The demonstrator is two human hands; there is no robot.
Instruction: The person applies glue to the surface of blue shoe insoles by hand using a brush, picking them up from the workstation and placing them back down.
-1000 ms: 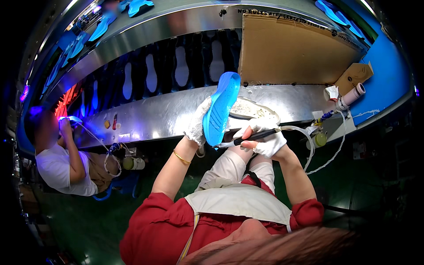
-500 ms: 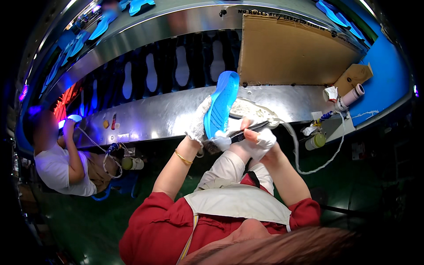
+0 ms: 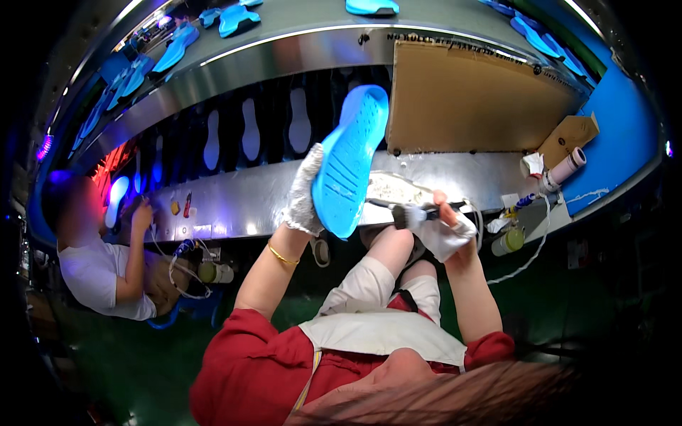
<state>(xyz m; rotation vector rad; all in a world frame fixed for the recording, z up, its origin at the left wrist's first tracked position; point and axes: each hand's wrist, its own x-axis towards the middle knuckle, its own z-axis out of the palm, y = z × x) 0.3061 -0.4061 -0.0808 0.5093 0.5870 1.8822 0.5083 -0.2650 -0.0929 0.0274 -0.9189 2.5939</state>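
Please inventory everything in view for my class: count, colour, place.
Bench: one, silver, across middle
Held sole: one, blue, centre
Brush: one, dark, centre
Flat piece: one, whitish, centre
Other soles: several, blue, top
Sole shapes: several, pale, behind bench
Cardboard: two, brown, right
Cylinder: one, pinkish, right
Containers: two, greenish, below bench
Small tool: one, red, left
Block: one, yellow, left
Co-worker: one, white top, left
Left grip: one, gloved white, holding sole
Right grip: one, gloved white, holding brush
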